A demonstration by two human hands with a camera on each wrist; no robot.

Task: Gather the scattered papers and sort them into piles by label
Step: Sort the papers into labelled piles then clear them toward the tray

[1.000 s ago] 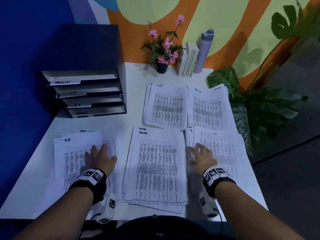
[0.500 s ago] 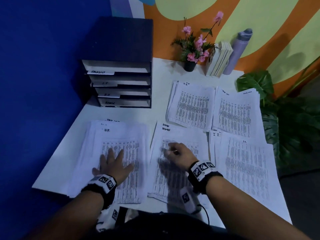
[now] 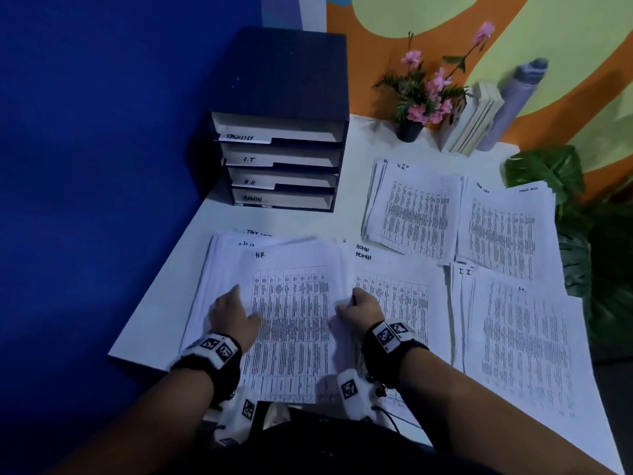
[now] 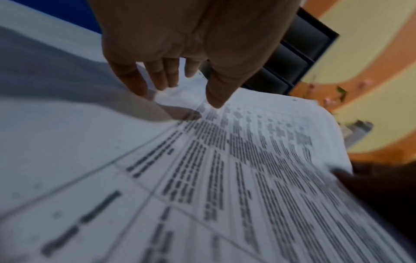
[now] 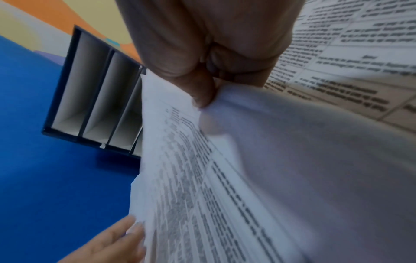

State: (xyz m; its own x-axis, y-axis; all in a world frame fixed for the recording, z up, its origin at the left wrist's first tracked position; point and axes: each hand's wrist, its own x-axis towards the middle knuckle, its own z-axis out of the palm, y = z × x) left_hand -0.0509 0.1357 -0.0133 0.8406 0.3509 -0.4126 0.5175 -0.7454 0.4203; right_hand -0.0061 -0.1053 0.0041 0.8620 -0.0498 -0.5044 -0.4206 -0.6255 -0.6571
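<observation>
A loose stack of printed papers (image 3: 291, 313) lies at the near left, its top sheet marked H.R. My left hand (image 3: 236, 303) rests flat on the stack's left side, fingers straight (image 4: 157, 80). My right hand (image 3: 352, 299) pinches the right edge of the top sheets between thumb and fingers (image 5: 202, 96), and that edge is raised. Four sorted piles lie to the right: ADMIN (image 3: 407, 303) near the middle, I.T. (image 3: 524, 337) near right, H.R. (image 3: 414, 210) behind, and task list (image 3: 503, 228) far right.
A dark file organizer (image 3: 284, 63) with trays labelled TASKLIST, I.T, H.R and ADMIN stands at the back left. A flower pot (image 3: 409, 130), books (image 3: 469, 121) and a bottle (image 3: 513, 101) line the wall. A leafy plant (image 3: 582, 241) is off the table's right side.
My right hand has moved left from the I.T. pile, across the ADMIN pile, and taken hold of the left stack's right edge. My left hand stays on that stack.
</observation>
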